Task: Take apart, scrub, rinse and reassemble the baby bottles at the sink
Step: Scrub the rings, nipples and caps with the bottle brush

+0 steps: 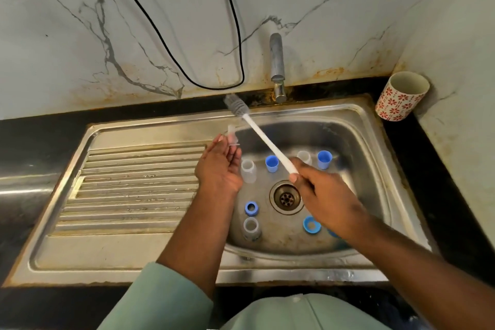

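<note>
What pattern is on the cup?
Red flowers on white, inside plain, on the cup; head view.

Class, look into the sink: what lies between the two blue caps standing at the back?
In the head view, the brush's white handle crosses there, with a clear bottle behind it.

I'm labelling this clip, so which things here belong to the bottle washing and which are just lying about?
Part of the job:
- brush, gripped by the right hand
- clear teat, held by the left hand
- bottles
- blue caps
- blue rings
- sink
- tap

Lying about:
- patterned cup
- black cable
</note>
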Available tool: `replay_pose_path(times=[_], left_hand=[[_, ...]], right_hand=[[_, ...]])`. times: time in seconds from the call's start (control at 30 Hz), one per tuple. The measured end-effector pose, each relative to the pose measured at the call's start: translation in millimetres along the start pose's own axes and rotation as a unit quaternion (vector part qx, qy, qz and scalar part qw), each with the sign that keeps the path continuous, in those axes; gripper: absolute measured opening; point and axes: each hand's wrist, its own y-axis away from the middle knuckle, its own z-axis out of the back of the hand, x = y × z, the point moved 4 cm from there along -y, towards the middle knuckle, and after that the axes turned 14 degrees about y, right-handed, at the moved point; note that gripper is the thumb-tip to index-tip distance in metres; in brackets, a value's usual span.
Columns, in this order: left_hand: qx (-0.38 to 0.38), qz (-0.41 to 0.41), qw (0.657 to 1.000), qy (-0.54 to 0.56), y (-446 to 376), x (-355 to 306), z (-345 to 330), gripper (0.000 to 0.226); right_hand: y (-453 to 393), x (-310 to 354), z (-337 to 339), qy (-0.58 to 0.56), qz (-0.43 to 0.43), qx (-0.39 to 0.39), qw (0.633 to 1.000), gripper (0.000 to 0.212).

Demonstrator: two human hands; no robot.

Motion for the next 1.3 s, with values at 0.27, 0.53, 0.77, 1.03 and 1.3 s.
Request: replay_pose_path(times=[0.27, 0.53, 0.77, 1.03, 1.3], left_hand=[[0.008, 0.027, 0.999, 0.022, -14, 8, -2, 0.018], [0.018, 0.03, 0.999, 0.034, -18, 22, -6, 0.021], [-0.02, -0.004, 0.998, 0.056, -18, 3, -7, 0.016], [-0.042, -0.02, 0.998, 0.032, -20, 6, 5, 0.026], [-0.029, -0.15, 0.988, 0.028, -13, 0, -3, 0.023]], right_hand=[[17, 1, -15, -0.164, -0.046, 0.084, 0.982, 0.021], [11, 4, -21, -0.126, 0.011, 0.078, 0.989, 0.022], [8, -6, -25, -0.12, -0.013, 0.066, 0.991, 0.02], [24, -8, -12, -0.229, -0.112, 0.057, 0.965, 0.017], [50, 30, -3, -0.296, -0.047, 0.139, 0.944, 0.02]])
